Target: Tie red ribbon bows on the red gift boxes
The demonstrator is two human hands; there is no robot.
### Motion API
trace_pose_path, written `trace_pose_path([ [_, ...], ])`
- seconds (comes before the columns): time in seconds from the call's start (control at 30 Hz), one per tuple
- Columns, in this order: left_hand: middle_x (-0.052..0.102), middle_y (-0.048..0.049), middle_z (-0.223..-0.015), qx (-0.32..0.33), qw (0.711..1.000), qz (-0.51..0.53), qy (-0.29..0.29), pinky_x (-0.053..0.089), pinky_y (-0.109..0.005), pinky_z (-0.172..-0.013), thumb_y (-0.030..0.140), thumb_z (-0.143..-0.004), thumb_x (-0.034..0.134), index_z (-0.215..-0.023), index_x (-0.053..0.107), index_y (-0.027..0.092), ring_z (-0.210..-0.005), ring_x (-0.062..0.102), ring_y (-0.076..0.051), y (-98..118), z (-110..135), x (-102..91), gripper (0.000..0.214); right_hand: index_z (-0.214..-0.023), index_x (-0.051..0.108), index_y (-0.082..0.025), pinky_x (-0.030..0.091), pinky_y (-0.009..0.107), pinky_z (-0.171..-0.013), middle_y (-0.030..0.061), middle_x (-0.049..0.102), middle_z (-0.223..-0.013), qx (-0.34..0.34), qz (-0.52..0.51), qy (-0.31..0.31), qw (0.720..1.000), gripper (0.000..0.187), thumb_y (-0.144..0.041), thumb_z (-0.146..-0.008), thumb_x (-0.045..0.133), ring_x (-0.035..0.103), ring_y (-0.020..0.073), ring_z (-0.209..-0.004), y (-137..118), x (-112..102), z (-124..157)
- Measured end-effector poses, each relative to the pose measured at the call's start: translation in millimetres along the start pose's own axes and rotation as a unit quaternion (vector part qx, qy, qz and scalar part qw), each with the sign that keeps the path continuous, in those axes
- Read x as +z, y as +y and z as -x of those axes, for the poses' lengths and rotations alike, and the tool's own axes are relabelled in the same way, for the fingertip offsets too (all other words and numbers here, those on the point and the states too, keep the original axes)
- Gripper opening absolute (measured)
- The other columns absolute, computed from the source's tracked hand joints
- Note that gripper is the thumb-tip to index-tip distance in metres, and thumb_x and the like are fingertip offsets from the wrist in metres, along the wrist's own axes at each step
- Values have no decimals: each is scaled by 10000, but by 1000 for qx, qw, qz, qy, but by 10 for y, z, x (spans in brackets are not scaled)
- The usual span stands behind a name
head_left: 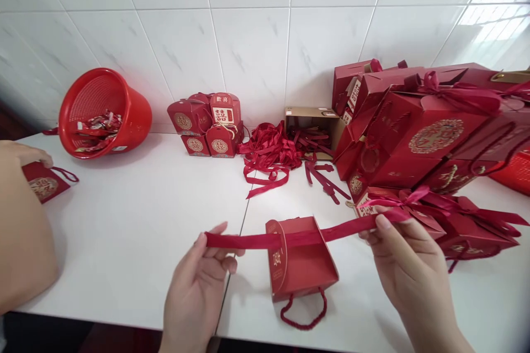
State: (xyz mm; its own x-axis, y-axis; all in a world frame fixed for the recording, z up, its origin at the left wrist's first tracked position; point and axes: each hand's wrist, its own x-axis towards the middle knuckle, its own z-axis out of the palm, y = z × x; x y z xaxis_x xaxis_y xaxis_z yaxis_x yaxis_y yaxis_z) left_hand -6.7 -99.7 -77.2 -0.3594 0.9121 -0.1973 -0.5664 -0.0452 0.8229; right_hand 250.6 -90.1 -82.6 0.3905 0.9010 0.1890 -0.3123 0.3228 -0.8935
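Observation:
A small red gift box (304,265) with a gold emblem and a red cord handle lies on its side on the white table (136,231). A red ribbon (331,231) runs through the box's top and stretches out to both sides. My left hand (202,281) pinches the ribbon's left end. My right hand (408,265) grips the ribbon's right part, close to a pile of finished boxes.
A red basket (103,110) tipped on its side holds wrapped sweets at the back left. Several small red boxes (209,124) stand by the tiled wall. Loose ribbons (273,151) spill from a cardboard box (310,118). Stacked red boxes (418,132) fill the right. Another person's arm (20,220) rests at left by a red box (43,182).

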Motion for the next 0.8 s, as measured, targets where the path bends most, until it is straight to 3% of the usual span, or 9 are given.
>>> trace_pose_path([
  [0.13, 730, -48, -740, 153, 983, -83, -50, 463, -221, -487, 336, -722, 733, -843, 769, 200, -661, 599, -151, 267, -73, 116, 186, -910, 679, -224, 536, 271, -530, 21, 666, -770, -79, 97, -26, 992, 104, -304, -857, 639, 621, 149, -637, -162, 21, -117],
  [0.27, 738, -63, -750, 237, 947, -177, -122, 449, -258, -507, 366, -753, 706, -813, 777, 193, -696, 624, -192, 512, -75, 371, 196, -956, 680, -218, 515, 257, -486, 24, 669, -781, -177, 176, -28, 968, 169, -294, -807, 700, 622, 154, -630, -358, 114, -252],
  [0.37, 735, -32, -747, 291, 919, -228, -136, 454, -256, -545, 327, -696, 765, -853, 778, 204, -661, 605, -164, 627, -73, 590, 200, -960, 687, -230, 514, 235, -522, 21, 675, -813, -206, 161, -55, 964, 155, -297, -820, 690, 630, 139, -667, -538, 287, -328],
  [0.47, 730, -19, -755, 311, 902, -244, -173, 466, -248, -579, 325, -702, 767, -886, 775, 215, -690, 614, -160, 694, -97, 755, 215, -932, 688, -225, 503, 240, -514, 25, 676, -833, -221, 140, -100, 960, 135, -329, -865, 631, 613, 127, -637, -674, 493, -372],
  [0.6, 693, -33, -693, 284, 892, -266, -231, 450, -259, -534, 411, -767, 699, -891, 770, 178, -669, 611, -176, 744, -126, 880, 272, -970, 647, -248, 497, 231, -508, -19, 639, -726, -246, 121, -133, 952, 135, -287, -842, 661, 585, 108, -577, -740, 709, -417],
  [0.8, 707, -36, -744, 285, 877, -268, -279, 509, -279, -607, 403, -832, 635, -876, 767, 182, -703, 637, -181, 766, -74, 977, 261, -892, 642, -249, 493, 239, -534, -14, 627, -744, -221, 54, -197, 954, 48, -287, -876, 617, 562, 102, -585, -738, 814, -445],
])
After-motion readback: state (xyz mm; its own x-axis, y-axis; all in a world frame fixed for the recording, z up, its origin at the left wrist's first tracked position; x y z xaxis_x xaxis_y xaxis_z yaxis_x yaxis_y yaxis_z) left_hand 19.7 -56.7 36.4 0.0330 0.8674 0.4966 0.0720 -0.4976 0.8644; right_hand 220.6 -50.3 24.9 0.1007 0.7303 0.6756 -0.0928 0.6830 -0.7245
